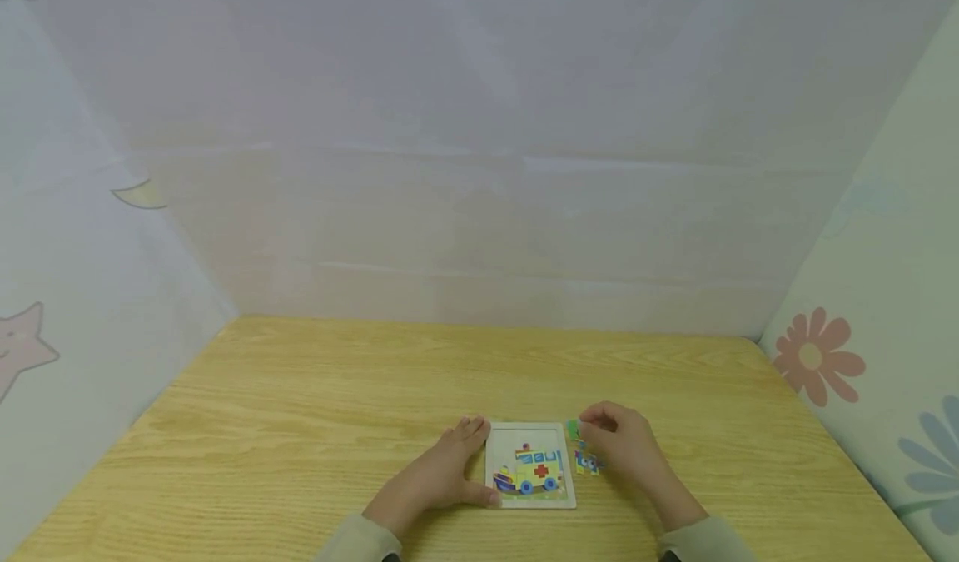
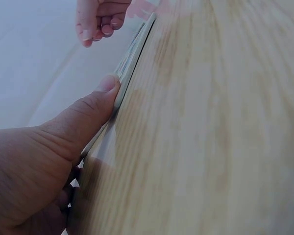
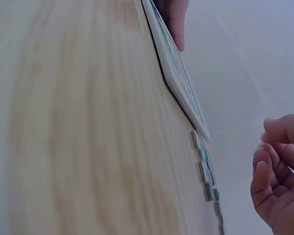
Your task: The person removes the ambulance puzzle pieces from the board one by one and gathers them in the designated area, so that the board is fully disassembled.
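Note:
My left hand (image 1: pixel 447 466) is spread along the left side of a square puzzle tray (image 1: pixel 530 504). The thumb (image 2: pixel 99 100) presses on the tray's near left edge, while the fingers lie by its far left corner. Inside the tray, joined pieces form a yellow ambulance (image 1: pixel 538 470) with a red cross; its upper part is bare board. Over the loose pieces just right of the tray hovers my right hand (image 1: pixel 623 444), fingers curled and thumb and fingertips close together. I cannot tell whether a piece is between them. Loose puzzle pieces (image 3: pixel 204 172) lie flat beneath it.
All of this lies on a wooden table (image 1: pixel 300 412), towards its near side. A pale cloth wall (image 1: pixel 479 237) rises behind the far edge, and printed side walls with a red flower (image 1: pixel 811 356) and a star (image 1: pixel 22 347) flank the table.

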Motion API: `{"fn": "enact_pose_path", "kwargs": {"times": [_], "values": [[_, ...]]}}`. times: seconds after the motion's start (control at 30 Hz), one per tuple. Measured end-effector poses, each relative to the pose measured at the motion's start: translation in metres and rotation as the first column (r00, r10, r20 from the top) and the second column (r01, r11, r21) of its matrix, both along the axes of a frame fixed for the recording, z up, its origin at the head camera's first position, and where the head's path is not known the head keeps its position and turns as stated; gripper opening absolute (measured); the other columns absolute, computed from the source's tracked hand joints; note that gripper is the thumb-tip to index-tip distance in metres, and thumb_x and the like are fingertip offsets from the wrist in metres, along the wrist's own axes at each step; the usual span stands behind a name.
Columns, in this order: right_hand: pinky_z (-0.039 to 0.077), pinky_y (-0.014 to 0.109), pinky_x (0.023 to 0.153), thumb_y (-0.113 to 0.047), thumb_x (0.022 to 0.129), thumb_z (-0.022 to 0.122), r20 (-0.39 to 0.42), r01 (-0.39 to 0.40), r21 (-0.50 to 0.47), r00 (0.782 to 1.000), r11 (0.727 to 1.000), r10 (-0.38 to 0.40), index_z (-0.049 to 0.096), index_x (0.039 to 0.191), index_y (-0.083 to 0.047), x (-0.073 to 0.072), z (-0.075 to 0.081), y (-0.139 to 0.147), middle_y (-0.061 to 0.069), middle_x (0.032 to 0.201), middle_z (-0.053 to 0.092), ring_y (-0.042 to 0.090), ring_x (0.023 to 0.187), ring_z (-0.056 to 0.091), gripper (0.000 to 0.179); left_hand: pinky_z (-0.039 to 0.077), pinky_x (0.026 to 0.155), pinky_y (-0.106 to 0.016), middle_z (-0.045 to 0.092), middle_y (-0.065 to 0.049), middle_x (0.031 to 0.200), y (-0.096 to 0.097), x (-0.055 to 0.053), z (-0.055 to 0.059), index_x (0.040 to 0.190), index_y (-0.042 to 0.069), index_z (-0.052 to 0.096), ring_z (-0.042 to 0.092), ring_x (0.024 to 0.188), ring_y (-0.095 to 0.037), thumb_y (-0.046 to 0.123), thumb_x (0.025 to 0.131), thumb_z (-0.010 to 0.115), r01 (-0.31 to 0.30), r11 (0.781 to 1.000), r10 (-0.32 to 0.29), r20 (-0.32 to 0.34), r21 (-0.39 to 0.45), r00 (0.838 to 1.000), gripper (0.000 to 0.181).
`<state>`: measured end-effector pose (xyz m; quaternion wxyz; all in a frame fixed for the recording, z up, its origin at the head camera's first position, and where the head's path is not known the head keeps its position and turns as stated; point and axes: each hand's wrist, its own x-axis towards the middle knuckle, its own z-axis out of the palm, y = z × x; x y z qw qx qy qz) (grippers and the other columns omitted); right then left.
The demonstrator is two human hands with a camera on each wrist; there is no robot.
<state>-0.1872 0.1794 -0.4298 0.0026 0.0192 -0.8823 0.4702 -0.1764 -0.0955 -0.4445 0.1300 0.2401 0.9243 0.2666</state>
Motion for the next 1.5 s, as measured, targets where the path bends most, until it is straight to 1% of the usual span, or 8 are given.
{"fn": "enact_pose_path", "kwargs": {"times": [0.2, 0.33, 0.47, 0.7, 0.87, 1.03, 1.27, 1.5], "values": [[0.048, 0.024, 0.071, -0.013, 0.085, 0.066, -0.019, 0.006, -0.036, 1.000, 0.999, -0.006, 0.067, 0.091, -0.009, 0.002, 0.004, -0.008, -0.001, 0.085, 0.064, 0.011, 0.081, 0.057, 0.008, 0.015, 0.114, -0.049, 0.022, -0.015, 0.152, 0.000, 0.000, -0.001, 0.144, 0.001, 0.028, 0.015, 0.140, -0.035, 0.057, 0.068, 0.071, 0.001, 1.000, -0.001, -0.009, -0.007, 1.000, 0.104], [0.048, 0.020, 0.068, -0.013, 0.085, 0.066, -0.044, -0.045, -0.045, 0.998, 0.998, 0.043, 0.066, 0.092, -0.007, 0.004, 0.006, -0.012, -0.002, 0.084, 0.064, 0.010, 0.078, 0.056, 0.010, 0.015, 0.114, -0.049, 0.022, -0.015, 0.152, 0.000, 0.000, -0.001, 0.144, 0.001, 0.028, 0.015, 0.140, -0.035, 0.056, 0.068, 0.071, -0.002, 1.000, 0.002, -0.011, -0.009, 1.000, 0.103], [0.049, 0.019, 0.066, -0.018, 0.084, 0.068, -0.035, -0.124, -0.065, 0.992, 0.990, 0.122, 0.065, 0.096, -0.005, 0.005, 0.008, -0.016, 0.000, 0.085, 0.064, 0.011, 0.077, 0.056, 0.018, 0.015, 0.114, -0.050, 0.022, -0.015, 0.152, 0.001, 0.000, -0.001, 0.144, 0.001, 0.029, 0.015, 0.140, -0.035, 0.056, 0.068, 0.072, -0.004, 1.000, 0.004, -0.011, -0.006, 1.000, 0.103], [0.050, 0.019, 0.069, -0.020, 0.083, 0.068, -0.070, -0.262, -0.021, 0.963, 0.965, 0.260, 0.063, 0.103, 0.000, 0.005, 0.007, -0.020, 0.001, 0.087, 0.064, 0.011, 0.079, 0.058, 0.028, 0.017, 0.114, -0.050, 0.023, -0.015, 0.152, 0.001, 0.000, -0.001, 0.144, 0.002, 0.029, 0.017, 0.140, -0.035, 0.056, 0.067, 0.072, -0.011, 1.000, 0.011, -0.011, 0.004, 1.000, 0.103], [0.050, 0.018, 0.069, -0.021, 0.083, 0.068, -0.060, -0.313, -0.015, 0.948, 0.950, 0.312, 0.063, 0.107, 0.000, 0.004, 0.004, -0.024, 0.002, 0.089, 0.063, 0.012, 0.080, 0.057, 0.032, 0.017, 0.113, -0.051, 0.023, -0.015, 0.152, 0.001, 0.001, -0.001, 0.144, 0.002, 0.029, 0.017, 0.140, -0.036, 0.056, 0.067, 0.072, -0.013, 1.000, 0.013, -0.013, 0.006, 1.000, 0.103], [0.049, 0.019, 0.071, -0.020, 0.084, 0.068, -0.052, -0.374, 0.002, 0.926, 0.927, 0.374, 0.062, 0.111, 0.000, 0.005, 0.005, -0.029, 0.005, 0.093, 0.062, 0.015, 0.084, 0.055, 0.034, 0.018, 0.113, -0.052, 0.023, -0.016, 0.152, 0.001, 0.001, 0.000, 0.144, 0.001, 0.029, 0.016, 0.140, -0.036, 0.055, 0.068, 0.072, -0.017, 1.000, 0.017, -0.007, 0.012, 1.000, 0.103], [0.047, 0.022, 0.071, -0.020, 0.082, 0.070, 0.008, -0.437, -0.003, 0.900, 0.900, 0.437, 0.059, 0.117, 0.001, 0.005, 0.005, -0.034, 0.008, 0.098, 0.061, 0.017, 0.087, 0.053, 0.043, 0.017, 0.113, -0.051, 0.023, -0.016, 0.152, 0.001, 0.001, -0.001, 0.144, 0.001, 0.029, 0.016, 0.140, -0.036, 0.056, 0.068, 0.072, -0.016, 1.000, 0.016, -0.004, 0.013, 1.000, 0.103], [0.049, 0.023, 0.075, -0.021, 0.080, 0.072, 0.031, -0.485, 0.059, 0.875, 0.873, 0.484, 0.057, 0.120, -0.001, 0.002, 0.000, -0.037, 0.003, 0.099, 0.060, 0.017, 0.089, 0.054, 0.048, 0.018, 0.113, -0.052, 0.022, -0.016, 0.152, 0.001, 0.001, 0.000, 0.144, 0.001, 0.029, 0.016, 0.140, -0.037, 0.056, 0.068, 0.071, -0.010, 1.000, 0.010, -0.013, 0.009, 1.000, 0.102]]}}
